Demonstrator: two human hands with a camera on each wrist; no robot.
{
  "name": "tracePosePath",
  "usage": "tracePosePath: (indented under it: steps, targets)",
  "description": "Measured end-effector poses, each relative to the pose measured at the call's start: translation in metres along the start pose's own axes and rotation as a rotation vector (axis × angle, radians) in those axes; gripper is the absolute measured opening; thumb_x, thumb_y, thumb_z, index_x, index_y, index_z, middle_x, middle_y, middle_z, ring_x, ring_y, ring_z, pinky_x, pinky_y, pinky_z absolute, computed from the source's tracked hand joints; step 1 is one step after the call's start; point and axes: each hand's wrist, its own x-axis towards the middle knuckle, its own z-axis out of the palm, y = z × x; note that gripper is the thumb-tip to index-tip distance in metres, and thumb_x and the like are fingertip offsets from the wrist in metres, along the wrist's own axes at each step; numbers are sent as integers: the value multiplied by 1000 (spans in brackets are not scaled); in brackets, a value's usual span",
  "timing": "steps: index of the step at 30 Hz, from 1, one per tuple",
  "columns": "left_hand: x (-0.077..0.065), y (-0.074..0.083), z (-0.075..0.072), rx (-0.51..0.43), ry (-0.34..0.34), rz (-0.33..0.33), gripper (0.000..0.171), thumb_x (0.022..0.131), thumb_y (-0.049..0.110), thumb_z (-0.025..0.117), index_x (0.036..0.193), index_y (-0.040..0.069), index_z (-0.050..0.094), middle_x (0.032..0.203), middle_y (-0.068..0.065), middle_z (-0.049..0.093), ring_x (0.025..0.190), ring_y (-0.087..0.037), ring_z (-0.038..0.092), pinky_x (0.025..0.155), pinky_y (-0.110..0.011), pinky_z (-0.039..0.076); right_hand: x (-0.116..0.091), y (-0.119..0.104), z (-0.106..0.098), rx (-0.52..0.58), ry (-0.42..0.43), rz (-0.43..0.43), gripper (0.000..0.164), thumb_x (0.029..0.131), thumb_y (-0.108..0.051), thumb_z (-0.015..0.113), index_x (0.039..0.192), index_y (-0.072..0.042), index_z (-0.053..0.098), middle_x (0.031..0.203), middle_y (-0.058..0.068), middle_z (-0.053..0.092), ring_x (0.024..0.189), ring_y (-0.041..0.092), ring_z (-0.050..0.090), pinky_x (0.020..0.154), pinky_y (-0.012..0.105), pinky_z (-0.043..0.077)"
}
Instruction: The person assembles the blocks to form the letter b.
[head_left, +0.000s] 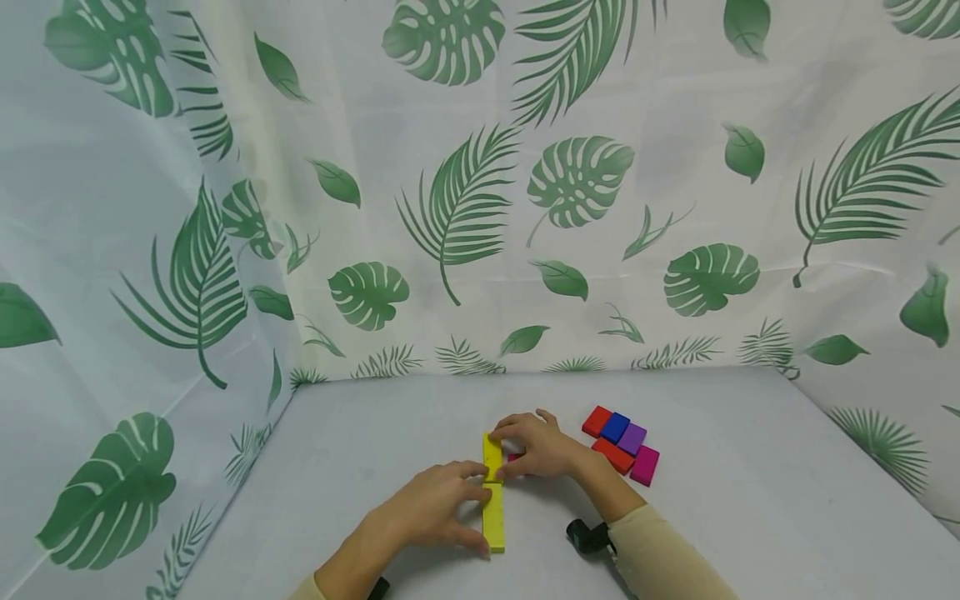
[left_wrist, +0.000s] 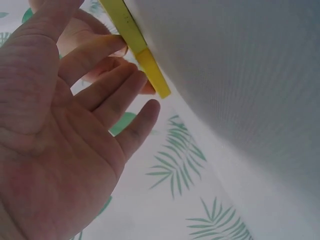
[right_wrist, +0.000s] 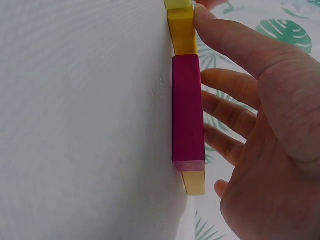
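Blocks, yellow, two: as I read the head feed, the near yellow block [head_left: 492, 521] and the far yellow block [head_left: 492, 454] lie end to end in one straight line on the white table [head_left: 352, 442], pointing away from the person.

Left hand [head_left: 438, 504]: beside the near yellow block, on its left; thumb at the near end, fingers toward the joint between the two. Fingers loosely extended and spread, a fingertip at the block's side; I see no closed grip.

Right hand [head_left: 540, 446]: over the right side of the far yellow block, thumb by the joint, forefinger at the far end. Fingers apart and relaxed; I cannot tell how firmly they press.

Block, magenta, one [right_wrist: 188, 110]: just right of the far yellow block, mostly covered by the right hand in my head view, plain in the right wrist view.

Group, right of the right hand: red block [head_left: 597, 421], blue block [head_left: 615, 427], purple block [head_left: 633, 438], second red block [head_left: 612, 456], second magenta block [head_left: 645, 465], all close together.

Fittings: black device [head_left: 587, 537] by the right wrist; pale sleeve [head_left: 663, 550]; leaf-print curtain [head_left: 480, 333] behind.
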Motion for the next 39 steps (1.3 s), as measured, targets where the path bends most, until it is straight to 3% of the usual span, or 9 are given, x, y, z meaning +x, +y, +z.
tracePosePath:
  steps: [13, 23, 31, 39]
  targets:
    - [1, -2, 0, 12, -3, 17, 69, 79, 71, 76, 132, 25, 73, 149, 0, 60, 137, -19, 58, 111, -43, 52, 0, -1, 0, -14, -7, -13, 57, 88, -43, 82, 135, -14, 70, 140, 5, 63, 138, 31, 50, 118, 78, 14]
    - [4, -2, 1, -7, -28, 23, 66, 81, 70, 74, 130, 26, 73, 149, 1, 61, 133, -17, 61, 109, -45, 53, 2, 1, 0, 10, -15, -10, 58, 87, -44, 83, 136, -16, 70, 139, 3, 65, 133, 28, 55, 116, 67, 32]
    - [4, 0, 0, -29, -42, -3, 65, 82, 70, 75, 130, 27, 73, 149, 2, 61, 133, -17, 61, 109, -44, 53, 1, 6, -2, 8, -25, -36, 54, 90, -41, 80, 137, -16, 69, 141, 3, 65, 134, 28, 56, 114, 62, 40]
    - [5, 3, 0, -33, -67, -40, 64, 81, 67, 78, 131, 29, 72, 149, 4, 61, 134, -16, 61, 111, -44, 52, -7, 13, -15, 172, 34, 109, 53, 94, -38, 77, 141, -19, 65, 148, 2, 60, 140, 30, 50, 114, 61, 45]
